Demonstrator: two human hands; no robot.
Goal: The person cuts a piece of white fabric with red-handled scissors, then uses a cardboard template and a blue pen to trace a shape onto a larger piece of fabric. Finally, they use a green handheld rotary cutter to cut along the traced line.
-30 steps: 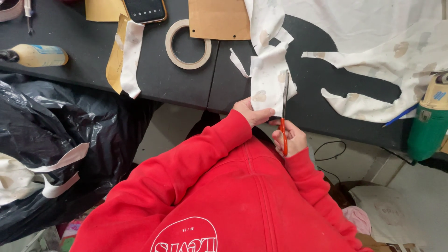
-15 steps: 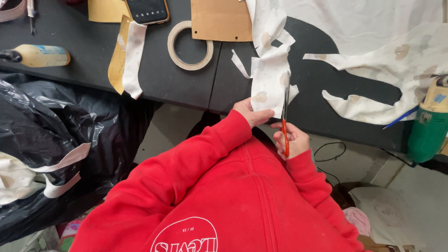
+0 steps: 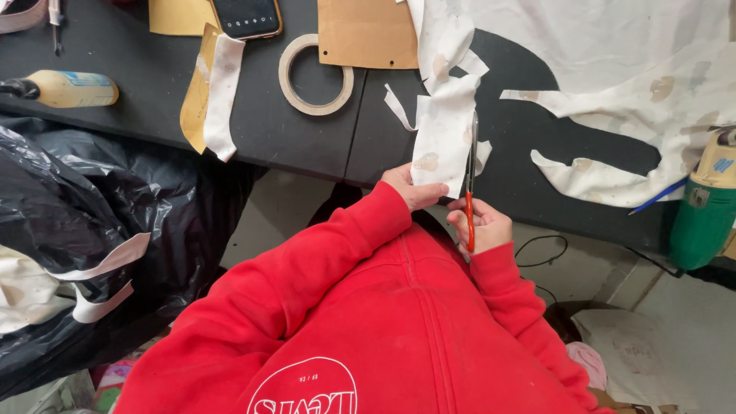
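My left hand [image 3: 412, 188] pinches the lower edge of a strip of white spotted fabric [image 3: 445, 134] that hangs off the front of the black table [image 3: 307, 146]. My right hand [image 3: 483, 224] grips the orange handles of a pair of scissors [image 3: 471, 176]. The blades point up along the right edge of the strip, into the fabric. Both arms wear red sleeves. A larger sheet of the same white fabric [image 3: 613, 54], with shapes cut out of it, spreads over the table's right side.
On the table lie a roll of tape [image 3: 314, 75], a brown card piece [image 3: 368, 32], a phone [image 3: 245, 15], a yellow glue bottle [image 3: 65, 88] and a yellow-and-white strip [image 3: 211, 92]. A green tool [image 3: 705, 207] sits at right. A black plastic bag [image 3: 84, 230] bulges at left.
The scissors have advanced upward along the strip's right edge, and my hands have shifted slightly with it.
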